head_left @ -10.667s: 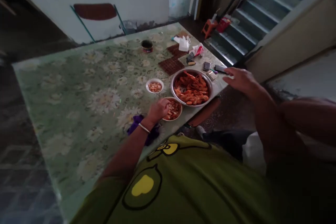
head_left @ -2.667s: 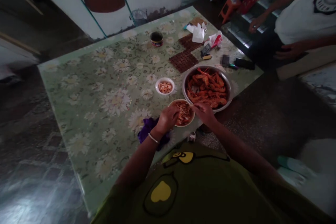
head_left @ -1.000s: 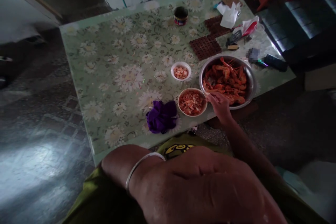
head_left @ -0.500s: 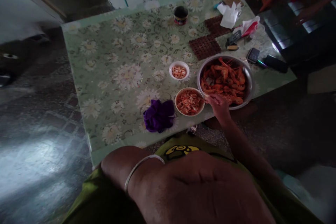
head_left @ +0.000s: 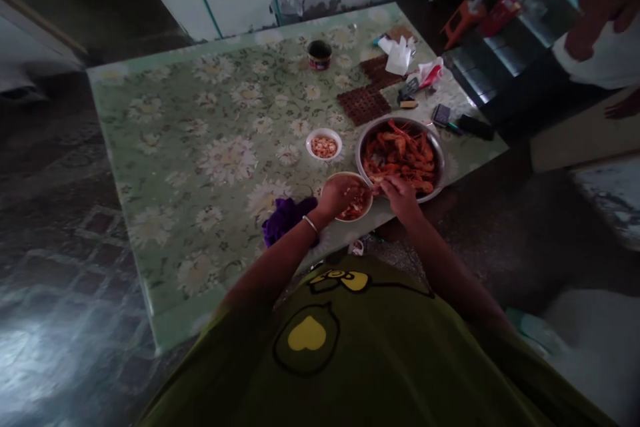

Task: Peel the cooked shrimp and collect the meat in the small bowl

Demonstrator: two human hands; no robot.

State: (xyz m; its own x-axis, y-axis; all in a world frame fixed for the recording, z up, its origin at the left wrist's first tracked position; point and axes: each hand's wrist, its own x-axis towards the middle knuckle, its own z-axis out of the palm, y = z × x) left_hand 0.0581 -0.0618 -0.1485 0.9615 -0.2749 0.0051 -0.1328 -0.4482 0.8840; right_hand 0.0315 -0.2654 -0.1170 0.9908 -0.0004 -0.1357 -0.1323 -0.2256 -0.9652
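My right hand (head_left: pixel 400 197) is closed in a pinch at the near-left rim of the metal bowl (head_left: pixel 442 177), on what looks like a shrimp (head_left: pixel 377 180), small and partly hidden by the fingers. My left hand (head_left: pixel 340 192), with a bangle at the wrist, is over the bowl of shrimp shells (head_left: pixel 356 207). Its fingers curl toward my right hand, and what they hold is hidden. Whole orange-red shrimp (head_left: pixel 400 150) fill the metal bowl. A small white bowl (head_left: pixel 310 149) behind the shells contains peeled shrimp pieces (head_left: pixel 324 147).
A purple cloth (head_left: pixel 285 217) lies left of the shells. Farther back are brown woven mats (head_left: pixel 364 105), an open tin (head_left: pixel 319 55) and white tissue (head_left: pixel 399 55). A dark phone-like object (head_left: pixel 475 127) lies at the right edge. Another person's arm (head_left: pixel 583 33) shows at upper right.
My left hand has gone from close in front of the camera to over the shell bowl. My right hand stays by the metal bowl's rim. The view has shifted.
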